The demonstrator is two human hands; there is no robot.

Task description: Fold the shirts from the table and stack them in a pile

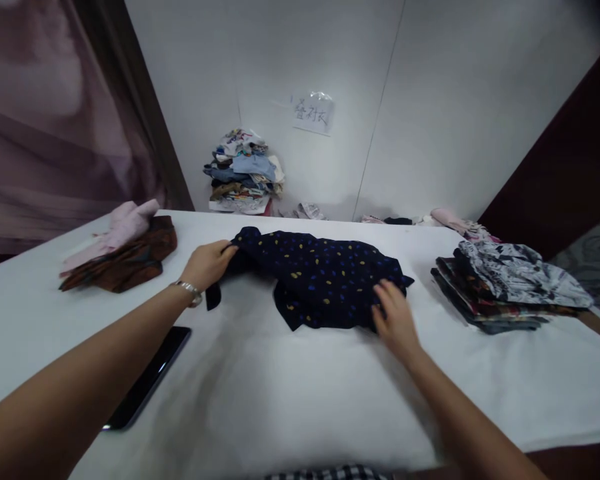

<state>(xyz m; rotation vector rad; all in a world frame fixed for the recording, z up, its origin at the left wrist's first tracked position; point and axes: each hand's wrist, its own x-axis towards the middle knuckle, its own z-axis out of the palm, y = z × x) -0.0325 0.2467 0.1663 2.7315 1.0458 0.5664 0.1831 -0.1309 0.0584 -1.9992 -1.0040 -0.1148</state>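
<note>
A dark navy shirt point(325, 273) with small yellow and blue spots lies bunched across the middle of the white table. My left hand point(207, 267), with a metal band on the wrist, pinches the shirt's left end and lifts it a little off the surface. A narrow dark part of the cloth hangs below these fingers. At the shirt's right end is my right hand point(396, 320), slightly blurred, its fingers apart and lying against the fabric's edge. Part of the cloth beneath those fingers is hidden.
The white table point(280, 400) carries folded clothes point(510, 287) at right and pink and brown garments point(123, 243) at left. A black tablet-like device point(153, 377) lies below my left forearm. Behind stand a tall clothes pile point(245, 173) and a wall with a paper sign point(313, 115).
</note>
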